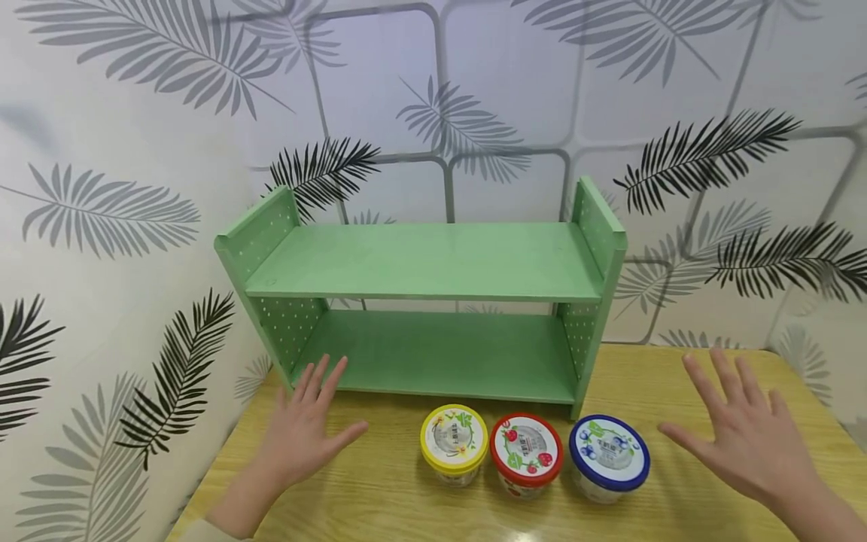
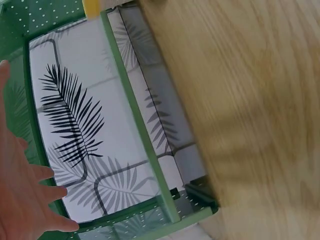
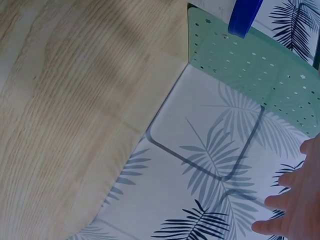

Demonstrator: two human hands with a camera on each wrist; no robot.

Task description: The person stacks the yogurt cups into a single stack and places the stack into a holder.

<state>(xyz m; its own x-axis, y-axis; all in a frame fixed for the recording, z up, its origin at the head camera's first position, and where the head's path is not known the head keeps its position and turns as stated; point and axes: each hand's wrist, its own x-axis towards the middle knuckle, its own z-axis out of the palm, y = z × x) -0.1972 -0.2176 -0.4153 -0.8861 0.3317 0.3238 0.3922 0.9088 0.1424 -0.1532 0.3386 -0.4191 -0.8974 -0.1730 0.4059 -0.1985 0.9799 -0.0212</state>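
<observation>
Three round lidded tubs stand in a row on the table: one with a yellow-rimmed lid (image 1: 454, 438), one red-rimmed with strawberry pictures (image 1: 527, 449), one blue-rimmed with blueberry pictures (image 1: 609, 453). Left of the yellow tub, my left hand (image 1: 301, 429) is spread with straight fingers and holds nothing. To the right of the blue tub is my right hand (image 1: 748, 433), likewise spread and holding nothing. Behind the tubs stands a green two-tier shelf (image 1: 427, 260), with nothing on either board. In the right wrist view, a piece of the blue lid (image 3: 245, 17) shows at the top.
The wooden table (image 1: 684, 391) reaches back to a wall (image 1: 508, 90) covered with feather and leaf patterns. The shelf's side panels (image 1: 599, 226) rise above its upper board. Another patterned wall (image 1: 101, 263) runs along the left.
</observation>
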